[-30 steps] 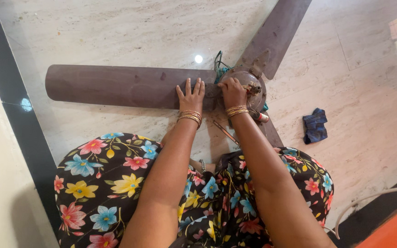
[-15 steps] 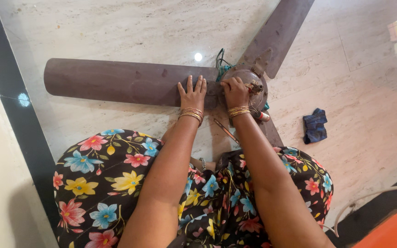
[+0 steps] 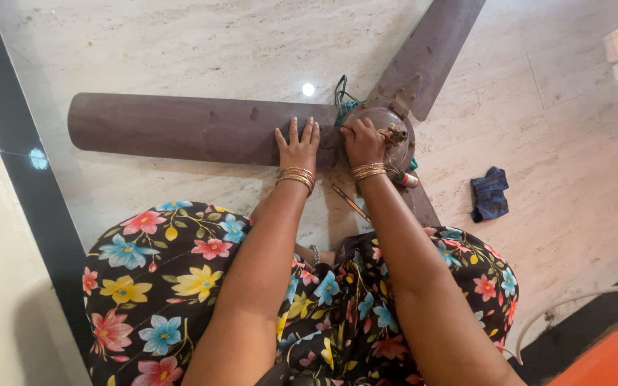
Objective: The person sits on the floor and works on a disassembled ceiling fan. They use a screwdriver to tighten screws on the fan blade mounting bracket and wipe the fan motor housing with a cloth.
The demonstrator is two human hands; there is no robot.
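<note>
On pale marble floor (image 3: 202,43), ceiling fan (image 3: 194,129).

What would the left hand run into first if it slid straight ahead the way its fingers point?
The left hand lies flat on the long brown fan blade, fingers pointing across it. Past the blade's far edge it would probably meet only bare marble floor.

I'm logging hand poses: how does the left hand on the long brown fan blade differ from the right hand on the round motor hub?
The left hand lies flat, fingers spread, on the long brown fan blade; the right hand is curled, gripping the round brown motor hub. The left hand rests further from the centre of the fan, the right directly on it. Both wrists wear gold bangles, and both hands touch the same fan, which lies on the pale stone floor.
</note>
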